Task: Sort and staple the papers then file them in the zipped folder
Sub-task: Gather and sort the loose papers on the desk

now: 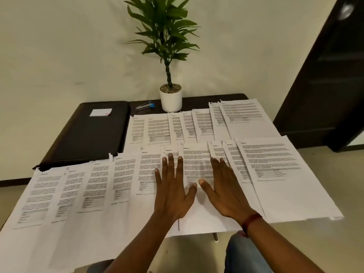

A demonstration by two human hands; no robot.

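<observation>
Several printed white papers [82, 186] lie fanned in two overlapping rows across a dark table [199, 102]. My left hand [171, 190] and my right hand [224, 192] rest flat on the near row's middle sheets, fingers spread, holding nothing. One centre sheet [196, 162] shows between the two hands. A black zipped folder [88, 134] lies closed at the table's back left, with a small white notepad [100, 112] on it. A silver and blue stapler [145, 106] sits behind the far row, right of the folder.
A potted green plant in a white pot [171, 99] stands at the table's back edge against the wall. A dark door [331, 75] is at the right. The near papers overhang the table's front edge above my knees [244, 255].
</observation>
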